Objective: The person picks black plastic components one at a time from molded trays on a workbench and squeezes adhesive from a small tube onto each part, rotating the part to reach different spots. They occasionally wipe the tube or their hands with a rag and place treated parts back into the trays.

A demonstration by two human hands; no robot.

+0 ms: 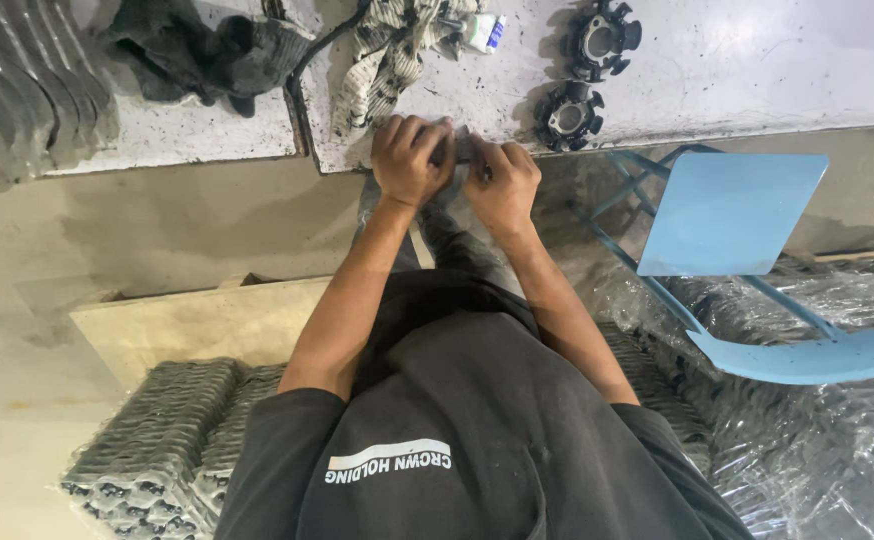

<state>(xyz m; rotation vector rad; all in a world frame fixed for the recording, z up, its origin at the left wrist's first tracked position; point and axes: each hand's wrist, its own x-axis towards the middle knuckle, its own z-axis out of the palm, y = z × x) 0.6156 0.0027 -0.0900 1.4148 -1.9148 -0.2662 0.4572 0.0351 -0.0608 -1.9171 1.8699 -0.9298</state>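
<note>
My left hand (409, 158) and my right hand (503, 185) are pressed together at the front edge of a worn white worktable (717, 80). Both grip a small grey part (460, 148), which my fingers mostly hide, so its shape is unclear. A striped rag (382, 62) lies on the table just beyond my left hand. Two black ring-shaped toothed parts sit on the table beyond my right hand, one near the edge (569, 116) and one farther back (605, 36).
A dark cloth (207, 50) and a small tube (484, 32) lie on the table. Curved grey parts (17, 90) are stacked at the far left. A blue folding chair (729, 215) stands at right. Plastic-wrapped stacks of dark parts (147, 440) and a wooden board (197, 320) lie on the floor.
</note>
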